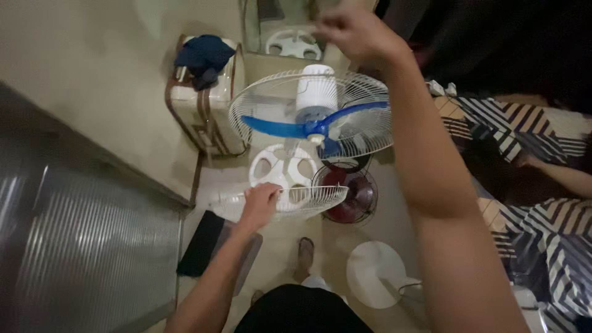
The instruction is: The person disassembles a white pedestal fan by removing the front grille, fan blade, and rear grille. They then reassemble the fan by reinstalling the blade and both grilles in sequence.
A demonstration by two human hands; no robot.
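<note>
One front grille (pixel 290 200) is already off, held by my left hand (pixel 260 203); my right hand (pixel 354 31) grips the fan (pixel 314 117) top, blue blade (pixel 308 126) still mounted.

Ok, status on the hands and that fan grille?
Left hand gripping loose front grille, held low. Right hand on top of fan, blue blades exposed. Small red fan on floor below grille.
</note>
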